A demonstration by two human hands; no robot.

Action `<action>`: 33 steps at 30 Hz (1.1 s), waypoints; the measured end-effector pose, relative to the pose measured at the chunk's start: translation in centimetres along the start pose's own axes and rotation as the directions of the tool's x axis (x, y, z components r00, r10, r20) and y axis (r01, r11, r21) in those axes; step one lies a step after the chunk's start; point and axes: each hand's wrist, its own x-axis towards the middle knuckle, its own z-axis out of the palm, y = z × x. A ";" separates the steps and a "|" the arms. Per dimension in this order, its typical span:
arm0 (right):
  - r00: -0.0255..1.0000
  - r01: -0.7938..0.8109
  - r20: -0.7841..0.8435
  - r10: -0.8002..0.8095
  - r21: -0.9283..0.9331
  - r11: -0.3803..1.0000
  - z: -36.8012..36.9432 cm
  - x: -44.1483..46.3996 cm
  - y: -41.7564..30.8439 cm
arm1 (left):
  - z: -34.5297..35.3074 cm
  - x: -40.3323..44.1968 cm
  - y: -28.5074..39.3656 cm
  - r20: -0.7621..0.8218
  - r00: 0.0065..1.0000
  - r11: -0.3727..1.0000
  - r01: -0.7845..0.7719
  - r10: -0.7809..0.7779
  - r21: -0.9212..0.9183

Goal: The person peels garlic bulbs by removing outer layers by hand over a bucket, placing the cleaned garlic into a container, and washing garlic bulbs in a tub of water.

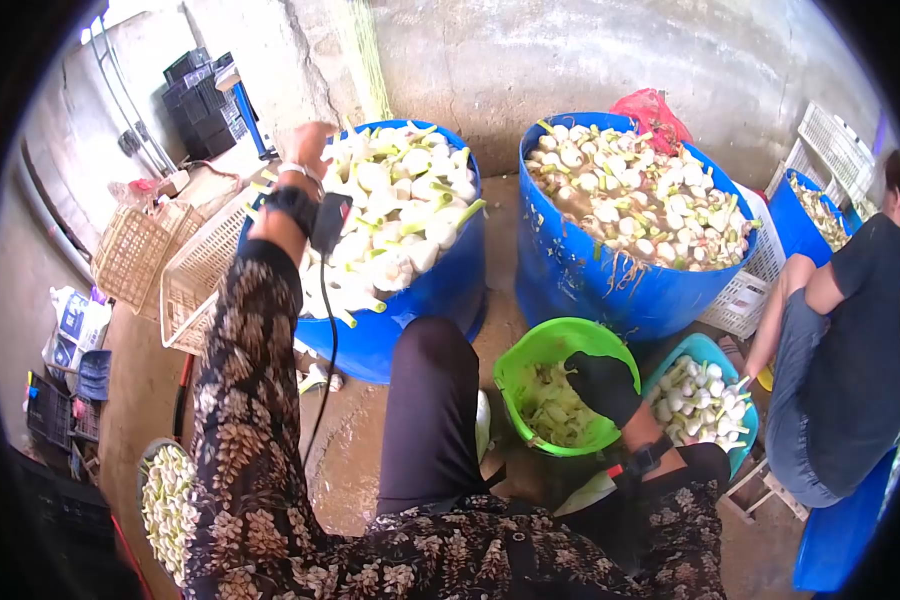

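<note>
My left hand [310,147] is bare and raised at the back left rim of a blue barrel [370,345]. Its fingers look apart, with nothing visible in them. Heaped white garlic bulbs [400,190] with short green stems fill that barrel. In a black glove, my right hand [606,388] hangs over a bright green basin [515,365]. The gloved fingers are curled, and what they hold, if anything, is hidden. Pale green peelings [560,405] lie inside the basin.
Another blue barrel [580,270] holds bulbs in murky water. A turquoise basin [740,450] of bulbs stands beside a seated co-worker [845,330]. At left are plastic crates [195,270] and a container of small bulbs [170,505]. A cable [328,350] hangs from my left wrist.
</note>
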 end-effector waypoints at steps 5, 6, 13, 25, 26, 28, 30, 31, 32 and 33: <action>0.994 -0.001 -0.106 0.014 0.120 0.993 0.7 0.4 0.7 | 9.0 -17.8 1.5 0.539 0.831 0.813 0.407 -0.140 -0.416; 0.997 -0.055 -0.056 0.060 0.092 0.994 0.5 0.7 0.6 | 10.8 -21.1 2.0 0.634 0.761 0.771 0.484 -0.138 -0.414; 0.986 -0.126 -0.103 0.132 0.063 0.990 -0.2 0.8 1.5 | 23.8 -32.5 1.4 0.879 0.470 0.631 0.707 -0.081 -0.320; 0.951 -0.261 -0.227 0.210 -0.225 0.939 -15.3 13.6 8.1 | 27.5 -31.8 -2.2 0.860 0.508 0.618 0.692 -0.048 -0.374; 0.962 -0.253 -0.189 0.197 -0.341 0.906 -15.3 15.4 10.5 | 27.6 -31.6 -2.2 0.854 0.518 0.638 0.671 -0.041 -0.377; 0.959 -0.256 -0.037 0.282 -0.547 0.797 -14.5 18.5 14.3 | 27.7 -31.1 -1.8 0.846 0.532 0.621 0.674 -0.035 -0.399; 0.937 -0.194 0.107 0.331 -0.629 0.753 -12.3 20.5 18.1 | 27.3 -30.7 -2.2 0.820 0.572 0.615 0.658 -0.033 -0.434; 0.974 -0.124 0.064 0.215 -0.648 0.751 -10.9 20.8 19.8 | 27.6 -30.6 -2.5 0.811 0.584 0.611 0.653 -0.029 -0.448; 0.957 -0.153 0.100 0.274 -0.628 0.763 -10.5 21.7 19.9 | 27.6 -30.6 -2.6 0.807 0.590 0.617 0.643 -0.020 -0.454; 0.934 -0.206 0.099 0.342 -0.632 0.747 -10.6 22.2 18.3 | 27.6 -30.5 -2.7 0.808 0.589 0.618 0.638 -0.008 -0.459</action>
